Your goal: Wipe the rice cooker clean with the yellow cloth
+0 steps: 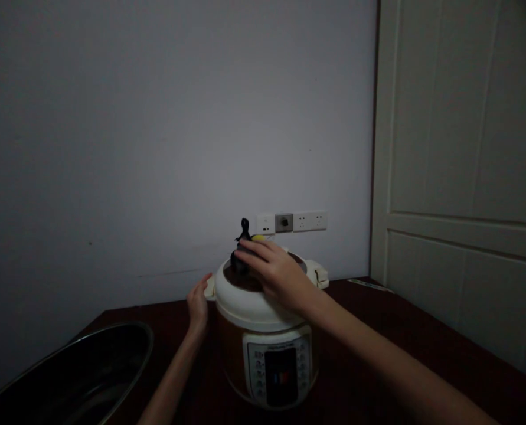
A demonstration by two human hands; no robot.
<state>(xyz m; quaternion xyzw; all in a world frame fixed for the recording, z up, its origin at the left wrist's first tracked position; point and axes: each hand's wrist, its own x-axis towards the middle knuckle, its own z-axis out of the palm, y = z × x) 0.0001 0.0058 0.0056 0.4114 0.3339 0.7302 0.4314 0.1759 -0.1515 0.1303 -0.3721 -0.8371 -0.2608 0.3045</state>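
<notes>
1 electric cooker (pixel 269 333) is stood on a dark red table (pixel 369 319). Along the top of its control panel (pixel 281 372), lettering is printed too dimly to be read. The panel is faced toward the camera, and the body's axis is held upright. A side handle (pixel 210 289) is touched by the left hand (pixel 198 301), fingers extended; whether it is gripped cannot be told. On the lid (pixel 245 304), a black looped item (pixel 240 262) is partly covered by the right hand (pixel 278 274), its grip likewise uncertain.

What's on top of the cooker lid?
A dark object with a loop-like tip, too dim to identify, and the right hand at it. A bit of yellow shows beyond. The hand hides part of the lid; what's under the palm can't be seen.
</notes>
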